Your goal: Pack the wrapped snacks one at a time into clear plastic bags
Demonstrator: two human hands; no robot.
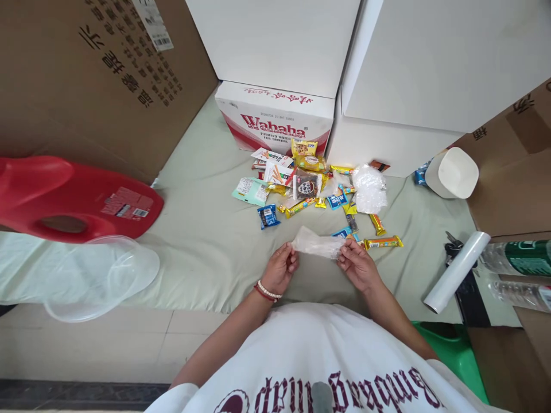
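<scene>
A crumpled, see-through plastic bag (317, 244) is stretched level between my two hands, above the pale green cloth. My left hand (282, 264), with a beaded bracelet at the wrist, pinches its left end. The right end is pinched in the fingers of my right hand (356, 263). Just beyond the bag lies a heap of wrapped snacks, among them a dark round cookie pack (306, 187), a blue packet (268, 217) and yellow stick packs (383, 242). White bubble wrap (370, 189) rests at the heap's right side.
Behind the heap stands a Wahaha carton (275, 117). To the left are a red plastic jug (77, 198) and a clear plastic tub (103, 275). On the right lie a white roll (457, 272), keys (453, 246), plastic bottles (523, 258) and a white container (453, 173).
</scene>
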